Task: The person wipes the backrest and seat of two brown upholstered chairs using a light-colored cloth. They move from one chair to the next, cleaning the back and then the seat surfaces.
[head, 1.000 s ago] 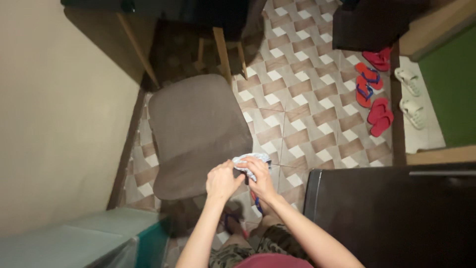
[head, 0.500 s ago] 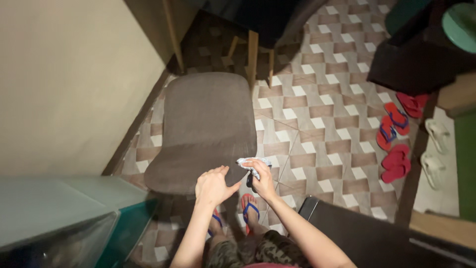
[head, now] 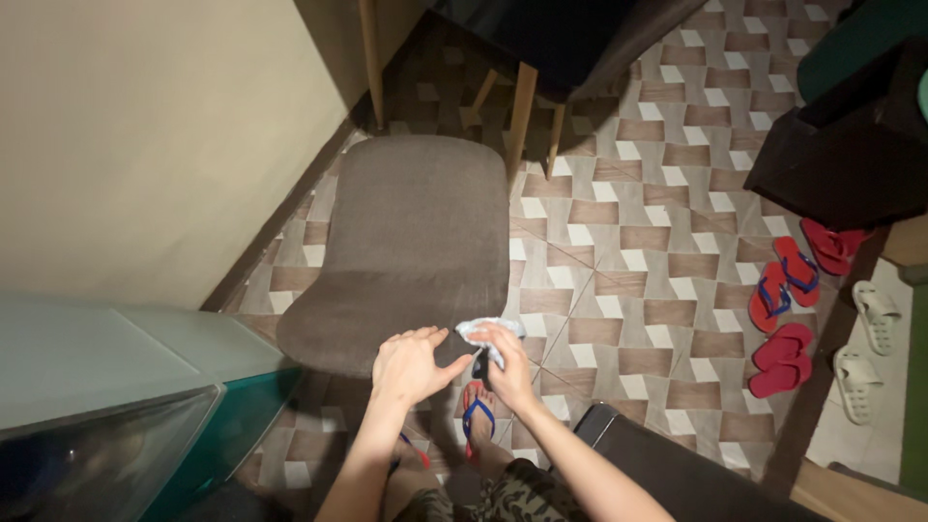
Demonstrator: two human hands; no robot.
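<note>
White cloth [head: 490, 330] bunched in right hand's [head: 509, 365] closed grip, left hand [head: 406, 365] open beside it.

Tiled floor [head: 638, 280] carried the brown chair [head: 411, 251] by me; red flip-flops [head: 788, 314] & white slippers [head: 865, 348] lay on it at right.

**A lived-in home interior**

A brown upholstered chair [head: 411, 251] is standing on a patterned brown-and-white tile floor [head: 638, 242] beside a plain wall [head: 145, 145]. Red flip-flops [head: 788, 309] and pale slippers [head: 865, 348] are lying by a doorstep, and wooden furniture legs [head: 522, 121] are showing behind the chair.
</note>
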